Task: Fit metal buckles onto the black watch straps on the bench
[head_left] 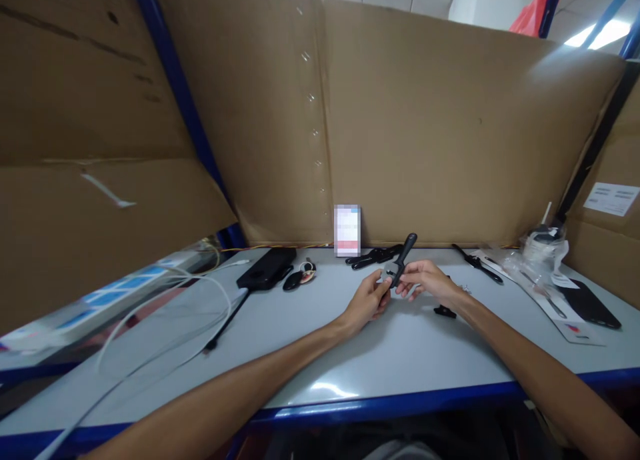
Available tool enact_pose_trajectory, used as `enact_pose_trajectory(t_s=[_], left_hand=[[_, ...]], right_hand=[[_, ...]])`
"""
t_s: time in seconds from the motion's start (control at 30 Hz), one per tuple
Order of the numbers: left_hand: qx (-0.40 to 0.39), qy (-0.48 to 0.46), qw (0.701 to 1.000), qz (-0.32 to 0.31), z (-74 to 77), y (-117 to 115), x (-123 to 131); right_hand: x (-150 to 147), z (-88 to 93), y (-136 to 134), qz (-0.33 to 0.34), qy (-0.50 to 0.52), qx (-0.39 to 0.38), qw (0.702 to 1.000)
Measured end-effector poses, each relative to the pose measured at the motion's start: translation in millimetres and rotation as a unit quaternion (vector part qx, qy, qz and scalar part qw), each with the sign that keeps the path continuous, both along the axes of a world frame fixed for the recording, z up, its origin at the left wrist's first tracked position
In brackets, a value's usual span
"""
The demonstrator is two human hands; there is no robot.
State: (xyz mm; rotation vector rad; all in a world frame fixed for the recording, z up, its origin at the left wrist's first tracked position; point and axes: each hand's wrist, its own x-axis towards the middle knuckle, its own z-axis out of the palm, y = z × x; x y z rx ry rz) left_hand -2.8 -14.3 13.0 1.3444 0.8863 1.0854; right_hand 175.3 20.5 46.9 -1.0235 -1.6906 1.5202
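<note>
A black spokeshave (pixel 407 248) with a flat grey metal blade (pixel 389 271) is held above the tabletop, its handle tilted up to the right. My left hand (pixel 367 300) is closed around its lower part, with the thumb near the blade. From the right, my right hand (pixel 425 280) touches the tool's middle with bent fingers; whether a small part sits between them I cannot make out. A small black piece (pixel 445 311) lies on the table below my right wrist, with tiny shiny parts (pixel 465 289) close by.
Behind my hands are black tools (pixel 375 255) and an upright phone (pixel 347 231). Another long black tool (pixel 477 263), packaging (pixel 545 293) and a dark phone (pixel 590 303) lie right. A black box (pixel 267 269), keys (pixel 300 276), cables (pixel 165 333) and a power strip (pixel 110 297) are left.
</note>
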Motion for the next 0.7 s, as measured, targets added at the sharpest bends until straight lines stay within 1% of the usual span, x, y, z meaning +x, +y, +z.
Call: enact_pose_trajectory(t_s=[0.17, 0.37, 0.43, 0.5, 0.53, 0.57, 0.6, 0.63, 0.67, 0.7], left_hand=[[0.018, -0.012, 1.0, 0.014, -5.0, 2, 0], [0.007, -0.008, 1.0, 0.002, -4.9, 3, 0], [-0.001, -0.005, 1.0, -0.008, -3.1, 2, -1], [-0.017, -0.007, 1.0, -0.019, -0.6, -1, -1], [-0.026, -0.013, 0.999, -0.023, 0.6, -3, -1], [-0.036, -0.019, 0.999, -0.025, 1.6, -4, -2], [-0.044, -0.024, 0.998, -0.025, 2.5, -6, -2], [-0.053, -0.027, 0.998, -0.026, 3.0, -7, -2], [-0.064, -0.026, 0.997, -0.028, 3.4, -9, -3], [-0.075, -0.024, 0.996, -0.029, 3.5, -9, -3]], right_hand=[[-2, 1.5, -3, 0.006, 0.005, 0.008, 1.0], [-1, -9.0, 8, 0.022, -0.019, 0.036, 0.999], [3, -9.5, 14, 0.039, -0.04, 0.053, 0.997], [11, -4.7, 20, 0.031, -0.1, 0.101, 0.989], [17, -0.4, 23, 0.002, -0.144, 0.144, 0.979], [24, 4.8, 25, -0.049, -0.198, 0.197, 0.959], [32, 10.5, 28, -0.11, -0.256, 0.259, 0.925], [41, 16.2, 29, -0.167, -0.318, 0.307, 0.882], [50, 21.3, 31, -0.212, -0.376, 0.339, 0.836], [59, 25.5, 32, -0.24, -0.428, 0.354, 0.796]])
